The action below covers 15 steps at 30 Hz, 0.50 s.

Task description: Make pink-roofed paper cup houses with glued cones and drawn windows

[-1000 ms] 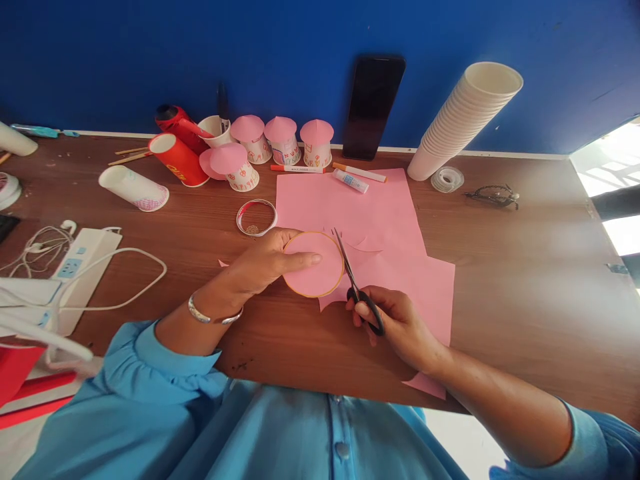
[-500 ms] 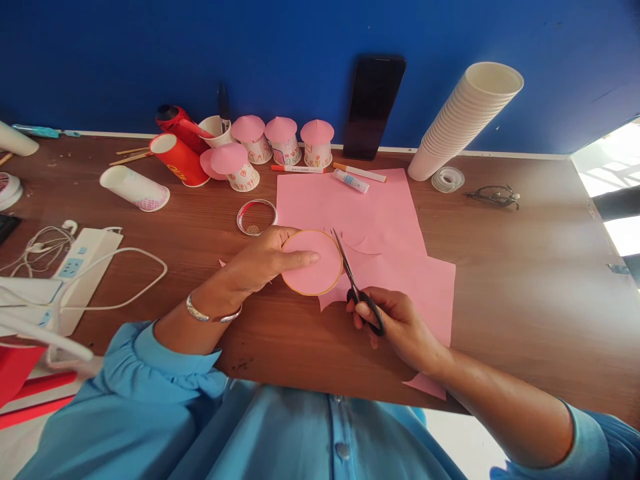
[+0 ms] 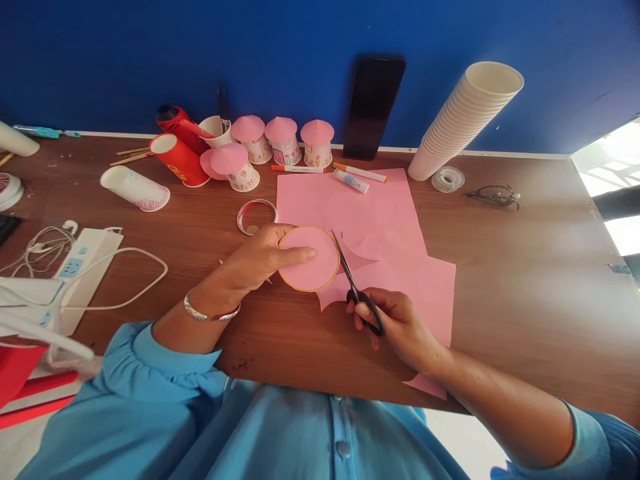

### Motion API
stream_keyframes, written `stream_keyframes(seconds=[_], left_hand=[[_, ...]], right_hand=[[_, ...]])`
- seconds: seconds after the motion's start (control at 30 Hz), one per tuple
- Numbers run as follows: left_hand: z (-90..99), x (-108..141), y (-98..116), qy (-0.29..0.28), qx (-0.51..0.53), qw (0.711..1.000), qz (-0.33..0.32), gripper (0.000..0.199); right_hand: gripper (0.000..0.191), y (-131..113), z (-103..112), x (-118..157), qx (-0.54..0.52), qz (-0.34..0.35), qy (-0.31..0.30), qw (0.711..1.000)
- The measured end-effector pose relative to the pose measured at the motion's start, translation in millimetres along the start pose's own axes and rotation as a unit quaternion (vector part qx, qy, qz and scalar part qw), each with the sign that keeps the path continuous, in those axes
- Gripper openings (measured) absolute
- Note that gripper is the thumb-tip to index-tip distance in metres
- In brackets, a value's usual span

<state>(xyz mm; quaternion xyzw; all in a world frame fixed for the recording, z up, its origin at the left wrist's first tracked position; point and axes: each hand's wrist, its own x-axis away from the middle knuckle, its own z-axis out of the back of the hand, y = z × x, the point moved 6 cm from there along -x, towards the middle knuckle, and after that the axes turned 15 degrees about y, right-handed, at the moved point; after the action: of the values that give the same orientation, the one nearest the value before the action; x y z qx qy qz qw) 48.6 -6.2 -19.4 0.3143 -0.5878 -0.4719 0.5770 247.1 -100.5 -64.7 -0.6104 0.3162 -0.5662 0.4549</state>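
Note:
My left hand (image 3: 265,259) pinches a round pink paper disc (image 3: 311,270) with a yellow-orange edge, thumb on top. In my right hand (image 3: 387,317) are black-handled scissors (image 3: 349,271), their blades pointing up and left beside the disc's right edge. Whether the blades touch the disc is hard to tell. Beneath and behind both lies pink paper (image 3: 350,200) with curved cut-outs, and a thin scrap (image 3: 363,257) rests on it.
Small cups with pink cone tops (image 3: 317,133), a phone (image 3: 375,107) and stacked paper cups (image 3: 465,113) stand at the back. A tape roll (image 3: 257,217) lies behind my left hand; a power strip (image 3: 90,267) is at left.
My left hand and the pink disc have shifted slightly left and up, widening the space between disc and scissors. My right hand has barely moved.

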Motion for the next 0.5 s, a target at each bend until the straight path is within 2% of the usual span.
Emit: stream_keyframes(seconds=[0.5], left_hand=[[0.4, -0.3, -0.4, -0.003, -0.008, 1.0, -0.004, 0.054]], right_hand=[[0.06, -2.2, -0.2, -0.9, -0.01, -0.008, 0.004, 1.0]])
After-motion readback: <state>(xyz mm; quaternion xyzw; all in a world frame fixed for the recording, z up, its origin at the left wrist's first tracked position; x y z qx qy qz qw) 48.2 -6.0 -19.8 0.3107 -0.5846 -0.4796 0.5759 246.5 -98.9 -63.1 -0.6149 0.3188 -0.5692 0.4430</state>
